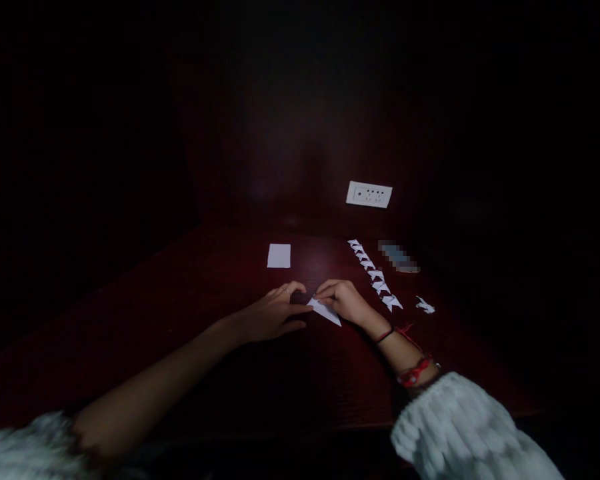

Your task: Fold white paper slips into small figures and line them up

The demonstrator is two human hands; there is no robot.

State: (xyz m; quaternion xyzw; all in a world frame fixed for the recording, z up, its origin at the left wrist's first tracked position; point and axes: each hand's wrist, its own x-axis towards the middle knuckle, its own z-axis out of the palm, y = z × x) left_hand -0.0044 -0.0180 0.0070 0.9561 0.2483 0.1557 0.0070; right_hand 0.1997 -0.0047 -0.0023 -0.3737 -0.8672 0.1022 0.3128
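A sheet of white paper (329, 313), folded to a triangle, lies on the dark red table between my hands. My right hand (347, 300) is closed, its thumb and fingertips pinching the paper's upper edge. From the other side my left hand (277, 312) reaches in with fingers spread, one fingertip touching the paper's left corner. A ring shows on that hand. Part of the paper is hidden under my right fingers.
Behind my left hand lies a white paper stack or sheet (279, 256). A row of folded white paper pieces (375, 275) runs along the right. Beyond it are a blurred-out flat object (399, 257) and a crumpled white scrap (425, 305). A socket panel (369, 195) is on the back wall.
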